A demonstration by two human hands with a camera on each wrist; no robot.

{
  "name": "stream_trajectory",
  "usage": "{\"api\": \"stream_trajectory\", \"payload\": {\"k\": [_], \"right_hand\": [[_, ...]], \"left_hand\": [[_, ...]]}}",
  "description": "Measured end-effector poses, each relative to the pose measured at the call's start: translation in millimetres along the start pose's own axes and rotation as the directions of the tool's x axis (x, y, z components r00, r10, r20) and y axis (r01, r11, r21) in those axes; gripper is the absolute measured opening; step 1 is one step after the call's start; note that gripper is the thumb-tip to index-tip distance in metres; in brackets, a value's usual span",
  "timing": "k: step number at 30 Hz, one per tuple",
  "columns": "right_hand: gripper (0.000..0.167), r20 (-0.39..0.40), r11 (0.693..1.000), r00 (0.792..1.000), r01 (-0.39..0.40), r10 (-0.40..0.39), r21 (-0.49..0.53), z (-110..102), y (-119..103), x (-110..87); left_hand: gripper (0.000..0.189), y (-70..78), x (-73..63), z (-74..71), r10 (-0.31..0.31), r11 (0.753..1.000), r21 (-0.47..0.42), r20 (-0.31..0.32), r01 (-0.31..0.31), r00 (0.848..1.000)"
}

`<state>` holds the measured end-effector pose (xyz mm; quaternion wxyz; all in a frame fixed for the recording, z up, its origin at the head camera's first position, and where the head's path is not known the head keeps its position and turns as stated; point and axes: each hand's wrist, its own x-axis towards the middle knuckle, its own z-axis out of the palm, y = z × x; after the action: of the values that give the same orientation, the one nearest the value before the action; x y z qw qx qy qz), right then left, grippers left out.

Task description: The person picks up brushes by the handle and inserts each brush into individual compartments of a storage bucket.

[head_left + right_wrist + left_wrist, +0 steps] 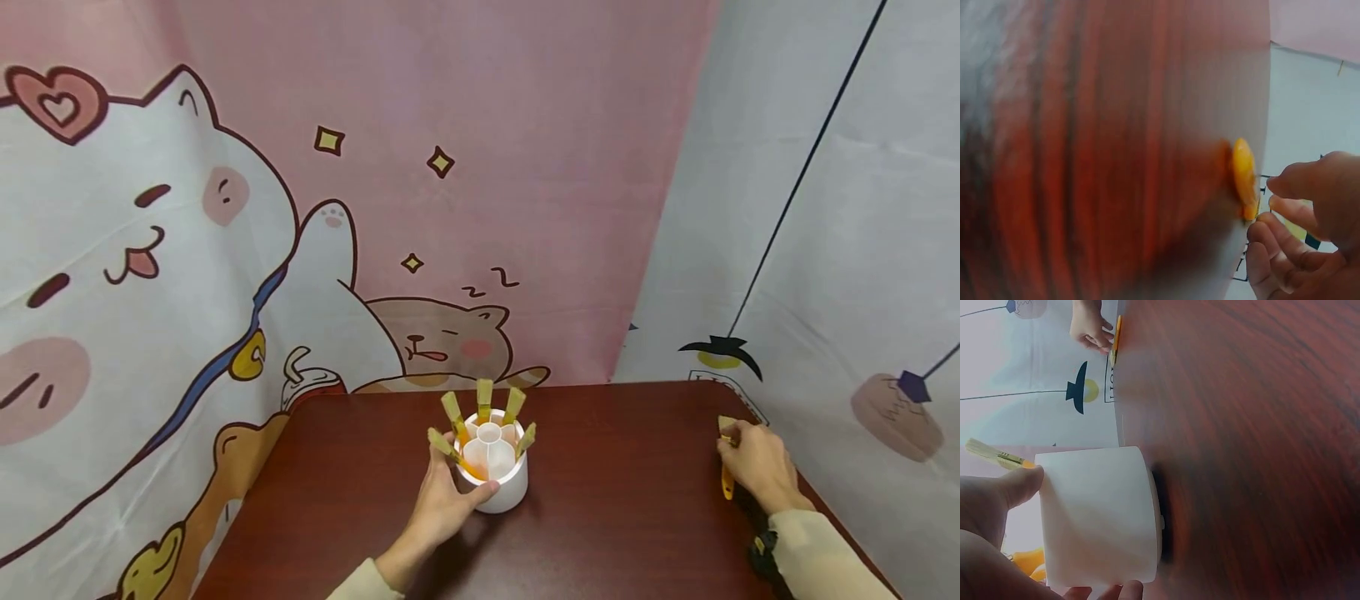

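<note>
A white round brush holder [501,492] with several compartments is near the table's middle. Several flat brushes [484,398] with pale bristles and yellow handles stand in it, fanned outward. My left hand [442,504] grips the holder from its left side, thumb in front. In the left wrist view the thumb presses the holder's wall [1100,515] near the rim. At the table's right side, my right hand [761,467] is at another brush [727,482]. In the right wrist view the thumb stands apart from the brush handle [1244,169]. Its bristles are hidden there by the bent fingers.
The dark red-brown table [615,467] has a glossy wood grain. Behind it hangs a pink and white cloth [525,167] with cartoon animals. A pale cloth wall [847,292] with printed lamps runs along the right edge, close beside my right hand.
</note>
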<state>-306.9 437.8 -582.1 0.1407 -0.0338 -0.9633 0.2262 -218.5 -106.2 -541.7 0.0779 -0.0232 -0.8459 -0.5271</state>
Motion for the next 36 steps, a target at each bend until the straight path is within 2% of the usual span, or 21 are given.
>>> {"api": "stream_trajectory", "payload": {"k": [4, 7, 13, 23, 31, 36], "right_hand": [[0.029, 0.022, 0.999, 0.999, -0.045, 0.045, 0.000, -2, 5, -0.6], [0.027, 0.011, 0.998, 0.998, -0.061, 0.061, -0.001, -3, 7, 0.5], [0.028, 0.019, 0.996, 0.996, -0.090, 0.090, 0.004, -1, 5, 5.3], [0.051, 0.090, 0.994, 0.991, -0.103, 0.099, 0.043, 2, -1, 8.7], [0.034, 0.103, 0.995, 0.991, -0.089, 0.083, 0.049, 6, -17, 7.4], [0.030, 0.063, 0.998, 0.997, -0.038, 0.035, 0.053, 5, -31, 4.6]], "left_hand": [[0.107, 2.0, -0.4, 0.2, 0.002, 1.000, 0.006, -0.002, -0.002, 1.000], [0.107, 2.2, -0.7, 0.1, -0.003, 1.000, 0.009, -0.006, 0.003, 1.000], [0.107, -0.3, -1.8, -1.5, -0.003, 1.000, 0.000, -0.009, 0.003, 1.000], [0.107, -0.1, -2.1, -1.7, 0.005, 1.000, -0.014, 0.018, -0.005, 1.000], [0.106, 1.1, -2.0, -1.4, -0.008, 1.000, -0.011, 0.015, 0.008, 1.000], [0.106, 1.6, -0.7, -2.4, -0.008, 1.000, 0.005, 0.011, 0.008, 1.000]]}}
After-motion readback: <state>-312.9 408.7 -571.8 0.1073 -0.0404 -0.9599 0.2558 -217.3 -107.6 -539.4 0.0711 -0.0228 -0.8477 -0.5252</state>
